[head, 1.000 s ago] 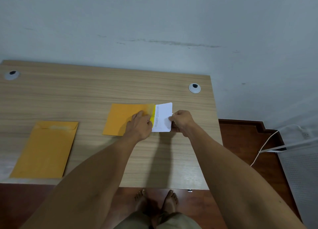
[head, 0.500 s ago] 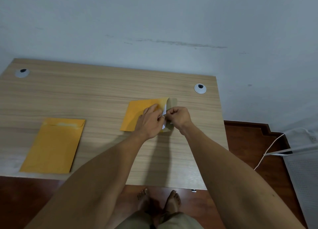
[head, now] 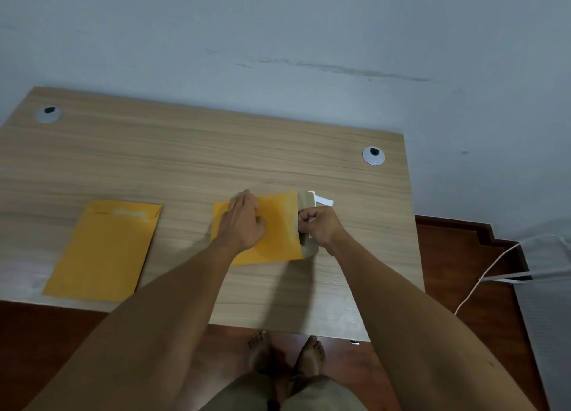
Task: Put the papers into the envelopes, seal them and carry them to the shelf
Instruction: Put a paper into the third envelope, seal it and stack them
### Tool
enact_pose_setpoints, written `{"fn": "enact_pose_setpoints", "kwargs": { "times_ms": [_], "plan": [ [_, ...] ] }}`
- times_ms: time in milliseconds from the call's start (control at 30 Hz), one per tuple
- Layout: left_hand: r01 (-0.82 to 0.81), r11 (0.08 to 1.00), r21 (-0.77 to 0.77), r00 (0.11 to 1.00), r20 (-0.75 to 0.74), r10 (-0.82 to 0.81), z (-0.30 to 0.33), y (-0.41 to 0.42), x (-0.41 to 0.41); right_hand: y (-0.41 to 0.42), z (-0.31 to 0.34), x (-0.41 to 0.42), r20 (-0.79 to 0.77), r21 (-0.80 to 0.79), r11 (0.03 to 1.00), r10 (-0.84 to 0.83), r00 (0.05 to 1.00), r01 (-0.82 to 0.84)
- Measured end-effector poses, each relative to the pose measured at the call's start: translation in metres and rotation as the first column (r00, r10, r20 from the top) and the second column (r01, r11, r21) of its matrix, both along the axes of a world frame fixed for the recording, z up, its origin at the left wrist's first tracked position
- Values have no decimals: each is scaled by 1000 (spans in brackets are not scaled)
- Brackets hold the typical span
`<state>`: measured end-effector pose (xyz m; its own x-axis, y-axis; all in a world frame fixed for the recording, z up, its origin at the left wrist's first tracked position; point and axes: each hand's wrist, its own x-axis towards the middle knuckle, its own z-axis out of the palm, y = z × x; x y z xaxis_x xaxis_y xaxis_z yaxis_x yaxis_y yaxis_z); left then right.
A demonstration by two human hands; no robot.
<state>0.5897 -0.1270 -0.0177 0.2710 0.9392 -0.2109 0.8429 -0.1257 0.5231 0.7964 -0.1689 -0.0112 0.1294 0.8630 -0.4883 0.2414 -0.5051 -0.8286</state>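
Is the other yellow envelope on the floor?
No, the second envelope lies flat on the wooden desk, left of the one under the hands.

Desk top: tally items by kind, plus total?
Yellow envelopes: 2, one under the hands, one lying apart at left
White strip: 1
Grey cable grommets: 2
Total: 5

wooden desk (head: 154, 163), two cable grommets (head: 373, 155), white cord (head: 482, 274)
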Motion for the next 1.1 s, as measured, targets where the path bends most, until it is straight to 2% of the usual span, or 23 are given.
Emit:
{"fn": "enact_pose_setpoints", "kwargs": {
  "times_ms": [133,200,300,367,467,667,700,767,833,867,967,1033,1100],
  "plan": [
    [29,993,-118,1000,2,-29,-5,9,-4,-7,-3,3,-63,-47,990,131,989,-134],
    [16,981,-196,1000,20,-12,-9,15,-3,-8,-2,6,-70,-62,988,134,988,-139],
    [-29,952,-305,995,86,57,-15,21,-1,-7,0,13,-42,-11,998,68,997,-69],
    [-96,929,-357,974,160,162,-16,23,-2,-4,-2,18,-10,14,998,-53,999,53],
    [-173,890,-421,937,208,281,-16,24,-10,-2,-3,22,-74,-45,965,-261,962,259],
    [-300,780,-549,817,274,507,-24,11,-21,-4,-20,5,-69,-99,972,-220,973,213],
    [-321,764,-560,800,272,535,-27,8,-23,-3,-23,-2,-1,-73,978,-195,981,194],
    [-367,742,-560,780,249,574,-31,2,-27,-2,-26,-15,262,9,993,-120,957,122],
    [-404,774,-488,819,185,544,-31,-4,-29,-3,-29,-26,506,64,996,26,862,-68],
    [-404,803,-438,850,143,506,-30,-7,-29,-4,-30,-29,573,61,981,118,811,-186],
    [-329,896,-299,944,-93,315,-17,-17,-34,-8,-38,-37,690,-7,901,318,650,-433],
    [-249,942,-224,950,-244,194,-11,-18,-40,-11,-41,-41,714,-22,884,341,611,-467],
    [-215,963,-162,944,-288,163,-7,-14,-45,-12,-42,-42,727,-22,881,339,597,-473]
  ]
}}
